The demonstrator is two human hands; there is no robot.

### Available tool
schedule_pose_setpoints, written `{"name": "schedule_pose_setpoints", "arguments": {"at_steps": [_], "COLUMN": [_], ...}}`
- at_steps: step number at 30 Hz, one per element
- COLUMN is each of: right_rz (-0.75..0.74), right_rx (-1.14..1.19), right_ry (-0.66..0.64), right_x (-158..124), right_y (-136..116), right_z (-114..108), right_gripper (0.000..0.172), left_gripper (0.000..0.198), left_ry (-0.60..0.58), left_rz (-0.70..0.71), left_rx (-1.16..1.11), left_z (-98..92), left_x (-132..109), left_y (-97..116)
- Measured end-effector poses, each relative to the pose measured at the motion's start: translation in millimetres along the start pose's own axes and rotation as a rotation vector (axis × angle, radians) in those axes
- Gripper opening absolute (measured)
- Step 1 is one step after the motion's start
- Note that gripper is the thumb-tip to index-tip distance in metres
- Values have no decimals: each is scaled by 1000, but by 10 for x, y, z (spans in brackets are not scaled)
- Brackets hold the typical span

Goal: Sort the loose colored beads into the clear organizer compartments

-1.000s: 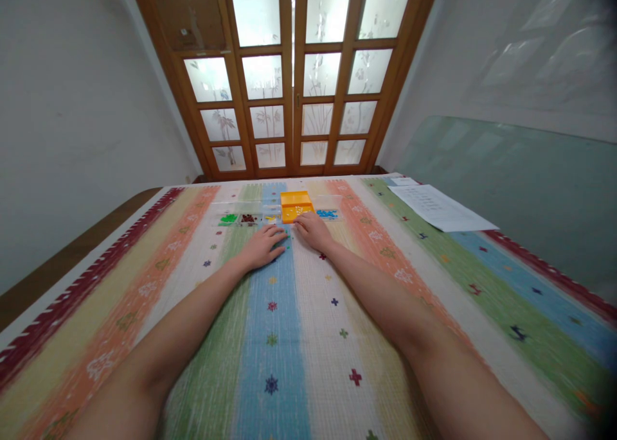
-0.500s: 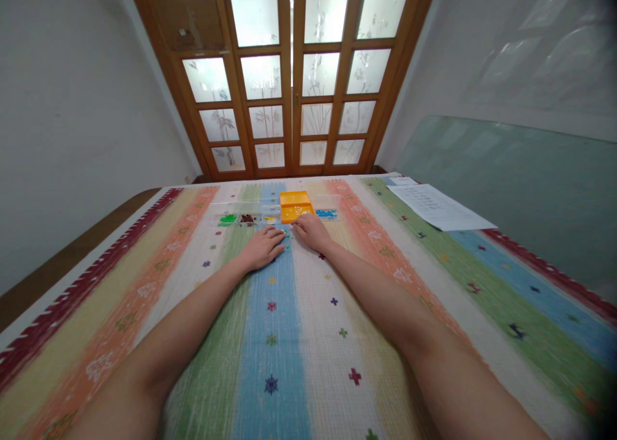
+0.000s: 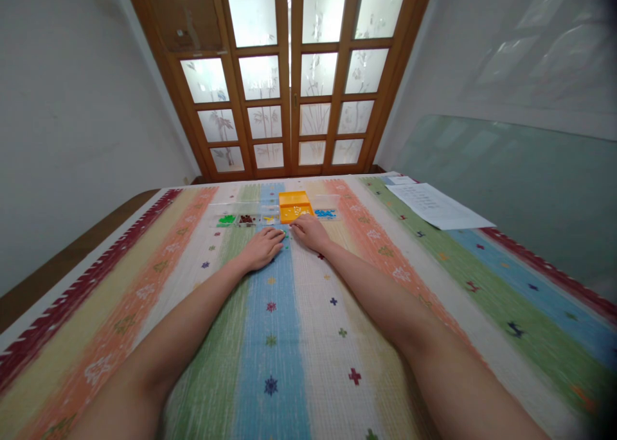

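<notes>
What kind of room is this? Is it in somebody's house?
It looks like a room in a home, maybe a dining room, but I can't be sure. There's a colorful striped tablecloth, wooden doors with glass panes, and an open orange box.

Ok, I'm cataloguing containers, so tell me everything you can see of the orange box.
The orange box looks like plastic and lies open on the striped tablecloth, its lid on the far side and its shallow base on the near side. Small white pieces are scattered in the base. It sits between yellow pieces on its left and blue pieces on its right. The right hand overlaps its near right corner in view; whether they touch is unclear.
</notes>
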State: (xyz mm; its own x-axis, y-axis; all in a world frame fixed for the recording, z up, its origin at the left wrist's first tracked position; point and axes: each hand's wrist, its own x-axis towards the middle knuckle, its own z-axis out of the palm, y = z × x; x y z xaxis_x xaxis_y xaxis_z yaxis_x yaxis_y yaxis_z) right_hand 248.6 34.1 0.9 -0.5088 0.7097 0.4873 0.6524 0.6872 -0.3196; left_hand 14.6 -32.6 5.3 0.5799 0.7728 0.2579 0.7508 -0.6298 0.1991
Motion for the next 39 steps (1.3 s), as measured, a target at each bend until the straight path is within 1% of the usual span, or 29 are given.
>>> {"name": "schedule_pose_setpoints", "arguments": {"at_steps": [5,9,14,20,22,26,29,33,39], "right_rz": [-8,-48,-94,-128,-130,-115,-111,-102,-65], "right_rx": [31,51,34,40,54,64,75,115,173], "right_ry": [0,-43,-87,-122,-127,-142,-149,-143,-149], "right_x": [-10,-15,-22,-31,-33,-30,-22,-13,-7], "right_y": [3,13,18,-5,-18,-47,-64,-84,-110], "right_z": [4,13,41,32,17,9,28,39,9], "right_gripper": [21,18,18,13,12,12,12,9,3], "left_gripper": [55,54,52,47,44,35,36,31,27], "left_ry": [-19,-17,34,71,94,164,169,137,130], "left_rz": [21,30,2,11,-17,-132,-191,-163,-89], "left_rx": [2,-19,-14,9,30,51,25,-31,-81], "left_z": [0,25,27,-12,-26,-53,-75,-88,-88], "left_x": [-1,-6,-6,-7,-9,-25,-41,-52,-55], "left_y": [-9,-28,-61,-45,-51,-120,-189,-229,-220]}}
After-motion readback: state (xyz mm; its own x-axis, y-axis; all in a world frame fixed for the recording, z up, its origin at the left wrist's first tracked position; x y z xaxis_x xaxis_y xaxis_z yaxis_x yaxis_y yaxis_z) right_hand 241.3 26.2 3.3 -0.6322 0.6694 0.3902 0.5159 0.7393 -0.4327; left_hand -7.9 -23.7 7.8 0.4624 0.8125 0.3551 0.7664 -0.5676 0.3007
